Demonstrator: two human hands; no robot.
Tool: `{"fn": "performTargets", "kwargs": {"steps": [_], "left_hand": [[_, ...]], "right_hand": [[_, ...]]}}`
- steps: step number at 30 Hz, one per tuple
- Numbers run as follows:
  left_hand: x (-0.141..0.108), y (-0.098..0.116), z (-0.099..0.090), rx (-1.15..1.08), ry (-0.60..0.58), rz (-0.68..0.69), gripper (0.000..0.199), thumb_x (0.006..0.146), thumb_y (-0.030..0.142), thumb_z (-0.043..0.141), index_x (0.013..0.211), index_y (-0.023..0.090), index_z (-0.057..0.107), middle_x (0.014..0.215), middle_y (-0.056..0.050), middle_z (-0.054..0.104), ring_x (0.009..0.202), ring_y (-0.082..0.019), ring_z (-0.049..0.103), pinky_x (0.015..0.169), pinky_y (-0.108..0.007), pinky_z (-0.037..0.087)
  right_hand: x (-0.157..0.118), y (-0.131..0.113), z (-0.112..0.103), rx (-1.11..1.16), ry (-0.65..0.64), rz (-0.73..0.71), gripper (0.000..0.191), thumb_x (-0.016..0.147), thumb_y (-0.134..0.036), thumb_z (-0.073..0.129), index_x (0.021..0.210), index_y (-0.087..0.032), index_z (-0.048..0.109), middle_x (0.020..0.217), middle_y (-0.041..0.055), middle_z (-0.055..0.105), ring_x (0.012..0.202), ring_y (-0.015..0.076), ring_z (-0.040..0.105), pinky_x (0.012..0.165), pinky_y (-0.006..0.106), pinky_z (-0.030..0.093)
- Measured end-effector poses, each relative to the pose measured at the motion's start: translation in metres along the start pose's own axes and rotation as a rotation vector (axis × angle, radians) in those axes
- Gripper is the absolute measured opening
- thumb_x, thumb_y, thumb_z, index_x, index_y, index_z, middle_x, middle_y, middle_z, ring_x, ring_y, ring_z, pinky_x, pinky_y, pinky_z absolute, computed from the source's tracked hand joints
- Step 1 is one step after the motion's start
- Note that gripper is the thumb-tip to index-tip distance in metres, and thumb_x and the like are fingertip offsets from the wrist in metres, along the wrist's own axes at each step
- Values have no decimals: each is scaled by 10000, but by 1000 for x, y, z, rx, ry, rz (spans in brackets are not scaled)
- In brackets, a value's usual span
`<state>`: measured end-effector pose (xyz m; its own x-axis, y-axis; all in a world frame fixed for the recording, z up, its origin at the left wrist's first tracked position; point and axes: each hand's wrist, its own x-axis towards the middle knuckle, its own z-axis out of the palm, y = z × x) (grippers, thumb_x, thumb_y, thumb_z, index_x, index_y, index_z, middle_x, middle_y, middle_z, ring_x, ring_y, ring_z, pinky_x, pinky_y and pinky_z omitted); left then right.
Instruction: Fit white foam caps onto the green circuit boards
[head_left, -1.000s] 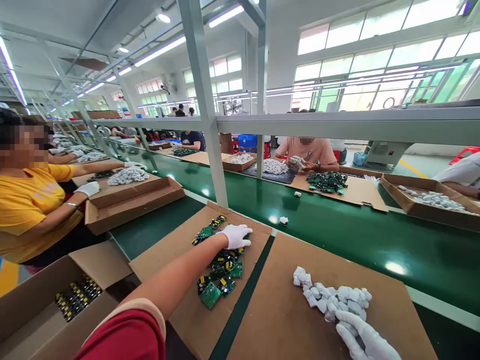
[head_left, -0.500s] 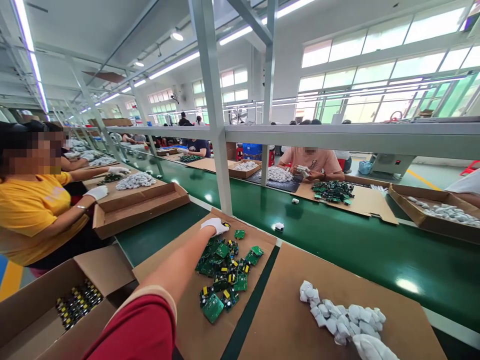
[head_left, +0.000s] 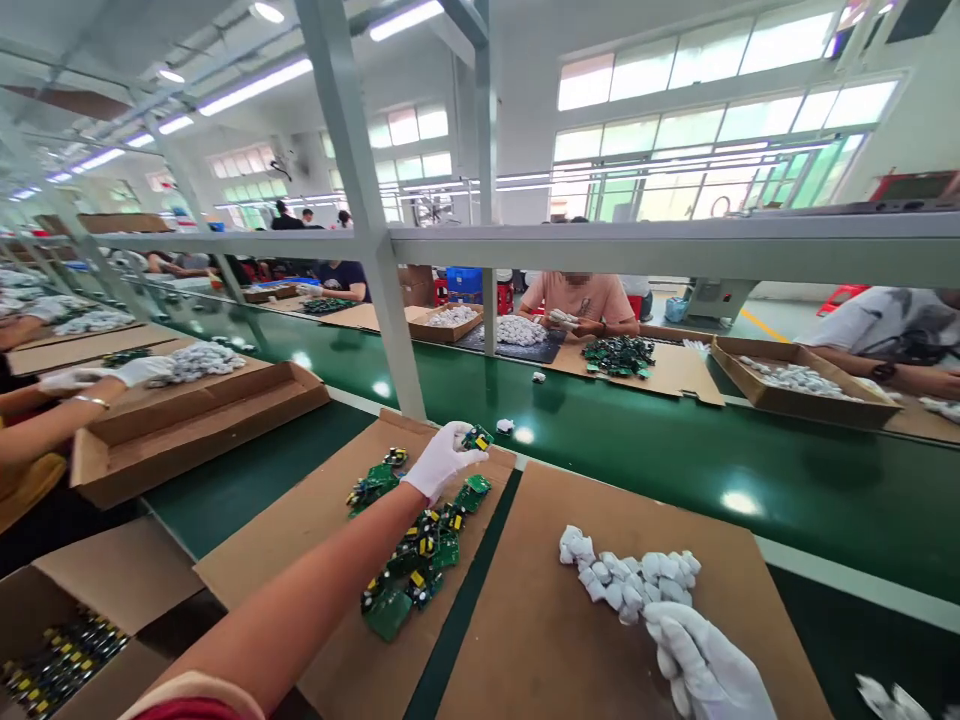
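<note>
My left hand (head_left: 444, 464), in a white glove, grips a small green circuit board (head_left: 478, 440) with a yellow part, raised over the far edge of the left cardboard sheet (head_left: 300, 550). Below it lies a loose pile of similar circuit boards (head_left: 420, 545). My right hand (head_left: 705, 660), also gloved, is at the near side of a heap of small white pieces (head_left: 637, 580) on the right cardboard sheet (head_left: 525, 600). Its fingers are curled together; whatever may be between them is hidden.
A green conveyor belt (head_left: 622, 470) runs beyond the cardboard, carrying a small white piece (head_left: 505, 426). A metal post (head_left: 390, 320) rises close behind my left hand. An open carton (head_left: 67, 650) of boards stands at lower left, below a long cardboard tray (head_left: 202, 430). Co-workers sit around.
My left hand has lifted away from the pile's far end and moved right, with a circuit board now showing in its fingers. More of my right hand shows beside the white heap. The view has shifted.
</note>
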<state>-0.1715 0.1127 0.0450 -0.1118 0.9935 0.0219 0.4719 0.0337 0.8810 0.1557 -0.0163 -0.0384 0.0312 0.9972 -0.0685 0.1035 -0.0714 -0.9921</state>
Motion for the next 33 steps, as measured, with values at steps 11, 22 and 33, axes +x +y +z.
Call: {"fn": "performTargets", "kwargs": {"steps": [11, 22, 33], "left_hand": [[-121, 54, 144, -1126, -752, -467, 258, 682, 172, 649, 917, 173, 540, 857, -20, 548, 606, -52, 549, 467, -138, 340], [-113, 36, 143, -1109, -615, -502, 690, 611, 102, 684, 1217, 265, 397, 1059, -76, 569, 791, -156, 636, 616, -214, 457], [-118, 29, 156, -966, -619, -289, 469, 645, 151, 669, 1082, 210, 512, 1095, -88, 569, 939, -193, 580, 693, -263, 476]], "right_hand": [[2, -18, -8, 19, 34, 13, 357, 793, -474, 524, 913, -154, 627, 613, 3, 596, 379, 92, 477, 372, 220, 372], [1, -18, -2, 60, 50, -28, 324, 770, -471, 561, 856, -170, 647, 592, -1, 606, 353, 70, 447, 362, 215, 396], [-6, -23, -2, 58, 48, -55, 368, 822, -393, 537, 1127, -187, 518, 700, 13, 650, 453, 96, 497, 529, 268, 489]]}}
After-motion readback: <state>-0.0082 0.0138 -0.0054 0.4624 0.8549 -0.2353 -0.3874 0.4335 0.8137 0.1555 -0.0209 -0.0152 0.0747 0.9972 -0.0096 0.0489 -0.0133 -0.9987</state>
